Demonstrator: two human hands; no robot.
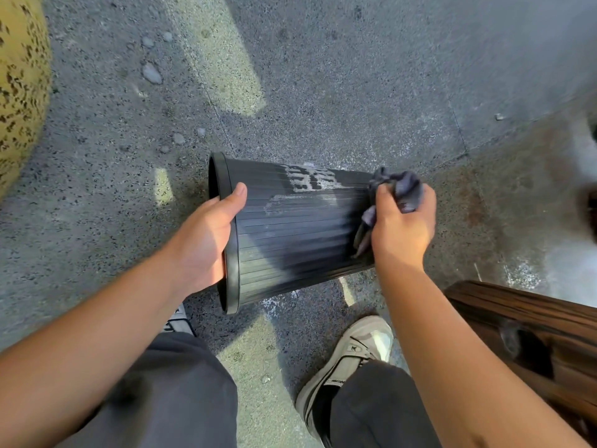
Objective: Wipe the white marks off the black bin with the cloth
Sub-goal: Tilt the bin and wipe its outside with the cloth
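A black ribbed bin (290,234) lies on its side above the pavement, mouth to the left, base to the right. White marks (310,179) cover its upper side, with a fainter smear (277,202) below them. My left hand (206,240) grips the rim at the mouth, thumb on the outside wall. My right hand (403,227) holds a crumpled grey cloth (400,189) bunched in its fingers and presses it against the bin's base end, to the right of the marks.
The speckled grey pavement (323,92) runs all around, with small stones at upper left. A yellow mottled rounded object (19,92) stands at the left edge. A brown wooden surface (533,334) is at lower right. My shoes (355,350) and dark trousers are below the bin.
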